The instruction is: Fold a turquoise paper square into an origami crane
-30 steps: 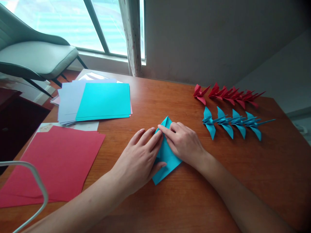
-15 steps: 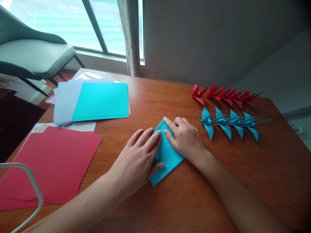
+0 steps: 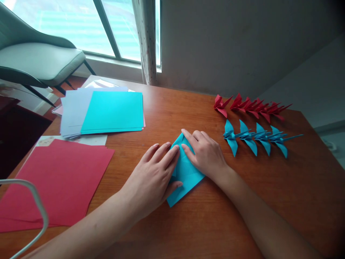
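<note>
A folded piece of blue paper point(image 3: 188, 176) lies on the table in front of me, one corner toward me and a narrowed tip pointing away. Across its left side rests my left hand point(image 3: 157, 172), open, fingers stretched out flat and the thumb apart on the paper's lower part. My right hand point(image 3: 207, 151) is on the upper right edge; its index finger reaches to the far tip, the thumb is apart on the paper, and the other fingers are bent. The paper's left portion is hidden under my left hand.
Blue paper cranes point(image 3: 248, 136) line up at the right, with red paper cranes point(image 3: 253, 107) behind them. Blue sheets point(image 3: 114, 111) lie on white sheets point(image 3: 71, 113) at the back left. Red sheets point(image 3: 59, 183) lie nearer, beside a white cable point(image 3: 40, 205). A chair point(image 3: 43, 59) stands beyond.
</note>
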Motion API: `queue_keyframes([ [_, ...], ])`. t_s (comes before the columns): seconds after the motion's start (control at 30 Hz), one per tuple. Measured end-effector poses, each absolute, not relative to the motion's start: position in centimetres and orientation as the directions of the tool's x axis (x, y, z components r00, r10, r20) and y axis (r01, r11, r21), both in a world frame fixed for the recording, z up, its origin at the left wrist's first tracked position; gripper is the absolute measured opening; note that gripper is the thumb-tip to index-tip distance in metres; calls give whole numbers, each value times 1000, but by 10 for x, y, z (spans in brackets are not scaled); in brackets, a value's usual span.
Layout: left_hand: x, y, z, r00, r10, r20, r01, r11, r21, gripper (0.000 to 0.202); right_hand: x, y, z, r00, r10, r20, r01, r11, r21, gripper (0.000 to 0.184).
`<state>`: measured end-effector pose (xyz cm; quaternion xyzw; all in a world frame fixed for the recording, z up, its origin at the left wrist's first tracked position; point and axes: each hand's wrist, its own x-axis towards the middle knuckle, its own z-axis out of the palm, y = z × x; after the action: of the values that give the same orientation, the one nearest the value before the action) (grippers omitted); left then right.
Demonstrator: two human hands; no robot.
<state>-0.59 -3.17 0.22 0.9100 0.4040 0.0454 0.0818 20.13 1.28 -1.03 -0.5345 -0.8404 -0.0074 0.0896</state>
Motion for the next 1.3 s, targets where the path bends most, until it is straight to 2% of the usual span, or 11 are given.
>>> queue_keyframes([
  [0.13, -5, -32, 3, 668, 745, 7, 732, -658, 180, 70, 205, 12, -10, -481, 847, 226, 808, 528, -262, 43],
  [0.23, -5, -32, 3, 662, 749, 15, 736, -654, 174, 73, 205, 12, -13, -530, 820, 218, 703, 568, -428, 37],
  [0.37, -4, -32, 1, 661, 750, 11, 737, -652, 178, 74, 205, 14, -15, -542, 820, 183, 660, 550, -512, 35],
  [0.47, -4, -32, 1, 660, 751, 7, 738, -650, 181, 73, 204, 15, -13, -545, 823, 162, 674, 544, -499, 37],
  [0.7, -4, -33, 2, 661, 750, 7, 737, -652, 180, 72, 205, 14, -12, -555, 812, 179, 744, 581, -329, 38],
  [0.8, -5, -33, 2, 663, 749, 8, 736, -653, 179, 71, 208, 18, -15, -522, 829, 202, 732, 556, -393, 36],
  [0.93, -5, -32, 3, 667, 745, 10, 731, -657, 183, 70, 209, 31, -18, -344, 905, 249, 724, 425, -543, 42],
  [1.07, -5, -33, 4, 660, 751, 14, 736, -650, 191, 70, 201, 49, -13, -302, 934, 191, 783, 358, -509, 58],
  [1.3, -3, -33, 4, 656, 754, 27, 737, -647, 196, 68, 193, 66, -5, -396, 911, 111, 803, 403, -439, 57],
])
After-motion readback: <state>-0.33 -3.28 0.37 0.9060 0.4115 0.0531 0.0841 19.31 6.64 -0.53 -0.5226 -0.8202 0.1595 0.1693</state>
